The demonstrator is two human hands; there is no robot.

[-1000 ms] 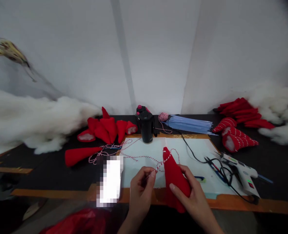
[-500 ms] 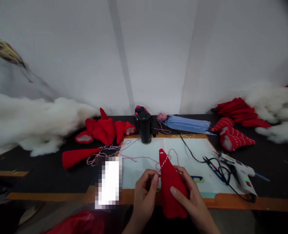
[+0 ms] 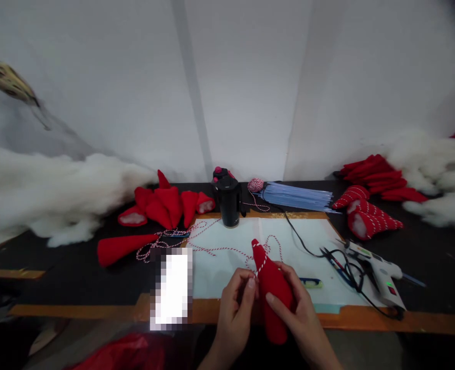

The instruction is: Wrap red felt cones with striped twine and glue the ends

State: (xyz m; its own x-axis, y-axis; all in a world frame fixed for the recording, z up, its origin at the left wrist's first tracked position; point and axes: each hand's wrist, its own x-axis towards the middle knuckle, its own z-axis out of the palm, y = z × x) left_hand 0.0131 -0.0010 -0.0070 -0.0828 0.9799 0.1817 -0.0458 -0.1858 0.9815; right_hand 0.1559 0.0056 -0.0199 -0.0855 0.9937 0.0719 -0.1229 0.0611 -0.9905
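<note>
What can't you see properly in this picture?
All from the head view:
The pixelated white patch is blurred, so what it is can't be told.
The left hand hides the end of the red-and-white twine.
The right hand covers part of the red felt cone.
The red fabric is cut off by the bottom edge.

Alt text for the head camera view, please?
A right hand grips a red fabric cone while the left hand pinches red-and-white twine wound round its tip. More red cones, white stuffing and a glue gun lie nearby.
</note>
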